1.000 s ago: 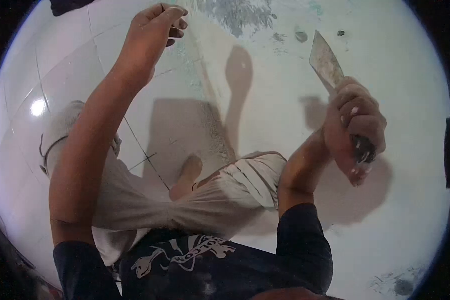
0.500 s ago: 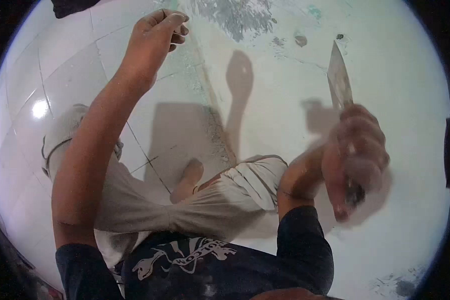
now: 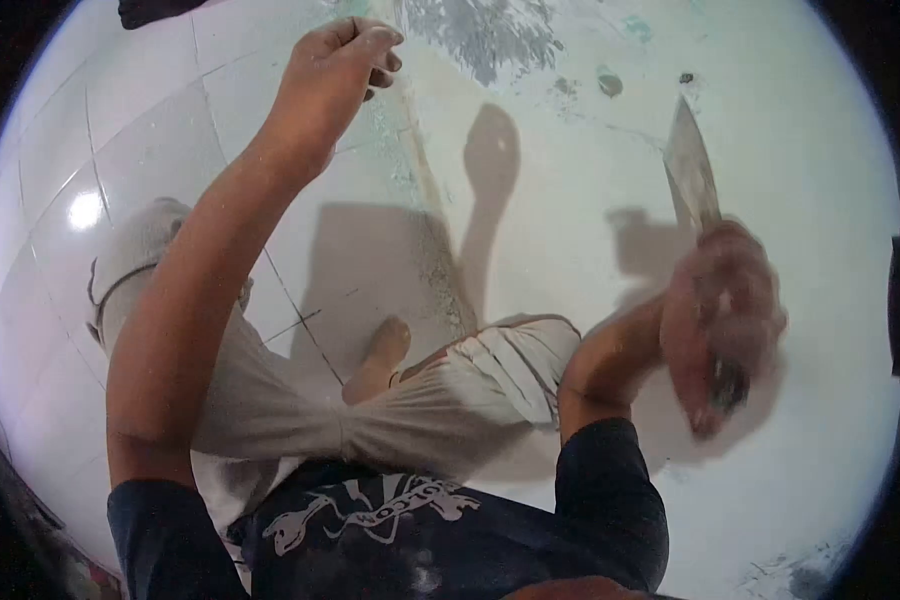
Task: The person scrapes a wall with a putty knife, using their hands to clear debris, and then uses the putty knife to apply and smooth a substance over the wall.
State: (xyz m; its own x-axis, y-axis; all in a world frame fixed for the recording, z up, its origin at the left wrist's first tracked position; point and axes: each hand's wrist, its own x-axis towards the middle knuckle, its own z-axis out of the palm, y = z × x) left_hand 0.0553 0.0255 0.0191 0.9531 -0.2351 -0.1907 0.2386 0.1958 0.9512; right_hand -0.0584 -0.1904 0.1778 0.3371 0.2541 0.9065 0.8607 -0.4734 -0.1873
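My right hand [image 3: 725,325], blurred, is wrapped around the handle of a putty knife. The blade of the putty knife [image 3: 692,175] points up and away over the pale wall [image 3: 580,240]. My left hand [image 3: 345,60] is raised at the top, near the line where wall and tiles meet. Its fingers are curled in, with thumb and forefinger close together; I cannot tell what, if anything, is between them.
A rough grey patch [image 3: 485,35] and small dark holes mark the wall's upper part. White tiles [image 3: 55,290] lie to the left. My bare foot [image 3: 380,360] rests near the tile edge. Grey smears [image 3: 805,575] show at lower right.
My right hand and the putty knife sit slightly lower and further right in view. My left hand appears a little further right; its fingers stay curled.
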